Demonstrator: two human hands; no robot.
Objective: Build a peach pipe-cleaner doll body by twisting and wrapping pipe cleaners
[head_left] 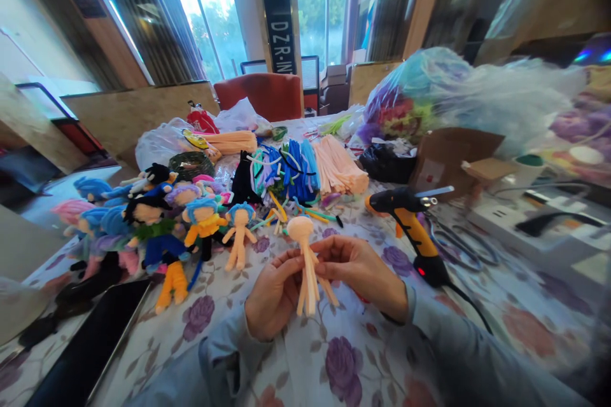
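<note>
Between my two hands is a peach pipe-cleaner doll, upright, with a round wound head and several loose stems hanging below it. My left hand pinches the doll's body from the left. From the right, my right hand has thumb and fingers closed on the stems just under the head. A finished-looking small peach doll with blue hair lies to the left of my hands. Beyond them are bundles of blue pipe cleaners and peach pipe cleaners.
A glue gun with a lit red light stands at right, its cord trailing toward me. Several dressed dolls crowd the left, beside a black phone-like slab. Plastic bags and a cardboard box stand at the back right.
</note>
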